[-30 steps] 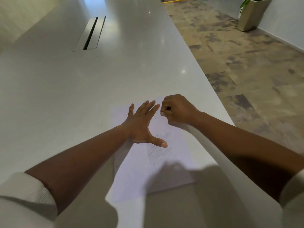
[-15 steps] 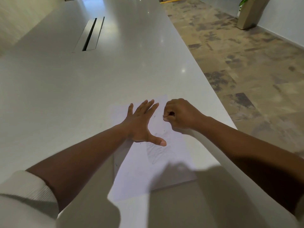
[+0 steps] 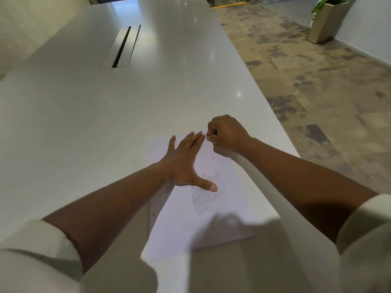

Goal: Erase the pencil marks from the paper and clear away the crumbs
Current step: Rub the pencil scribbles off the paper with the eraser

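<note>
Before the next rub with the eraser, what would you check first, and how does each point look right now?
1. Paper pinned flat by the left hand: ok.
2. Right hand curled on something small and dark, presumably the eraser: cannot tell.
3. Pencil marks gone: not ok, faint scribble remains near the thumb.
4. Crumbs cleared: not ok, dark specks lie on the sheet.
5. Paper fully on the table: ok.

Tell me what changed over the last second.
The right hand, fingers curled round something small and dark, slid back up to the paper's far edge after dipping nearer. The left hand stayed flat on the sheet; faint pencil marks and crumbs remain.
</note>
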